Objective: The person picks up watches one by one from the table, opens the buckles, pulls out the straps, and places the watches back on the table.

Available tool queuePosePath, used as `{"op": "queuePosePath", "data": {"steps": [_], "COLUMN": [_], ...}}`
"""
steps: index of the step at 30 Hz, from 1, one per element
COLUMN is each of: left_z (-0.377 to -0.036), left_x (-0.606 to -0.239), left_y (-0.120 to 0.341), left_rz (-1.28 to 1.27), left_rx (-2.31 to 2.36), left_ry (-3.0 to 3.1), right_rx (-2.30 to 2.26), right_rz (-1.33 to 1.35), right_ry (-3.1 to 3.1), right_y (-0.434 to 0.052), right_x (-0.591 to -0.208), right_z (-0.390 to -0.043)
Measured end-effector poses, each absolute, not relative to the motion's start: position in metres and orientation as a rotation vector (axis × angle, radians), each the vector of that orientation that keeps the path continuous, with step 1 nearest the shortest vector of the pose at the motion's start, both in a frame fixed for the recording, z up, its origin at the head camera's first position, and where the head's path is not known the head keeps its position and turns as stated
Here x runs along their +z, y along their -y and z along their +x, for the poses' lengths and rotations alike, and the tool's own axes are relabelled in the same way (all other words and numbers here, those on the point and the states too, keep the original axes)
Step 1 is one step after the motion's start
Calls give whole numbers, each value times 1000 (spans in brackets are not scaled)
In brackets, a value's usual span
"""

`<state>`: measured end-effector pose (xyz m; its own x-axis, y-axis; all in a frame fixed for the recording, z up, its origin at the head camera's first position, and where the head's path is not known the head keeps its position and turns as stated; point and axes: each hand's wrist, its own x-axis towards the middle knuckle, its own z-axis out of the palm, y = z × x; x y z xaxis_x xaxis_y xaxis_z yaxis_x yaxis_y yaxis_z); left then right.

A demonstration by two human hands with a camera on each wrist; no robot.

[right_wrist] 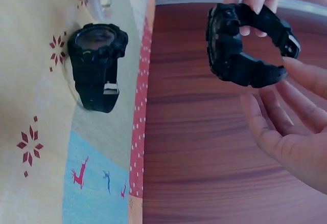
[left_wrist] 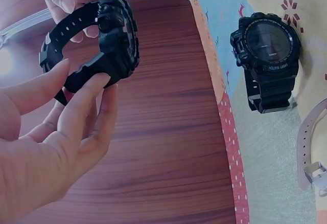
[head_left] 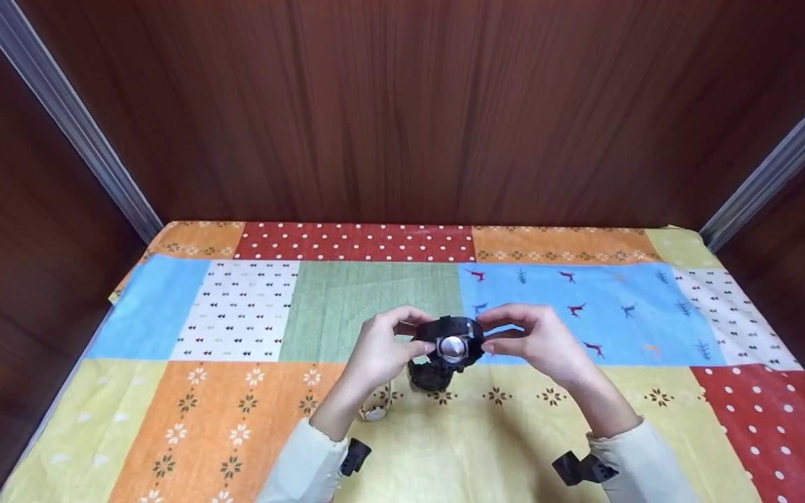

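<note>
In the head view, a black sport watch [head_left: 450,327] is held up over the front middle of the cloth, its strap bent into a loop. My left hand [head_left: 383,351] pinches the strap on one side between thumb and fingers. On the other side, my right hand [head_left: 537,341] has its thumb and fingers at the strap. The left wrist view shows the held watch [left_wrist: 115,37] from the side, strap holes visible. Below it, a second black digital watch [left_wrist: 271,42] rests on the cloth with its strap fastened, untouched by either hand.
A smaller watch with a pale strap [head_left: 374,412] lies by my left forearm. The patchwork tablecloth [head_left: 367,300] covers the table as far as the brown wood-grain panel [head_left: 374,112] behind. Similar panels with metal edge strips [head_left: 88,133] stand at both sides.
</note>
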<state>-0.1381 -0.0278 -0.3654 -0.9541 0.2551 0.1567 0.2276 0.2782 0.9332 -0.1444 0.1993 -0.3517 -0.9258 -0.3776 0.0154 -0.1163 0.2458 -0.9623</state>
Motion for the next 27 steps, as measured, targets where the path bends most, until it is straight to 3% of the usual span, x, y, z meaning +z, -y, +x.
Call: {"op": "queuePosePath", "data": {"steps": [27], "left_z": [-138], "left_x": [-371], "left_y": [20], "left_rz": [457], "left_rx": [1729], "left_ry": [-2603], "right_rx": [-1663], "right_rz": [-574], "right_ry": [-2351], "right_y": [-193], "right_x": [-358], "right_z": [-146]}}
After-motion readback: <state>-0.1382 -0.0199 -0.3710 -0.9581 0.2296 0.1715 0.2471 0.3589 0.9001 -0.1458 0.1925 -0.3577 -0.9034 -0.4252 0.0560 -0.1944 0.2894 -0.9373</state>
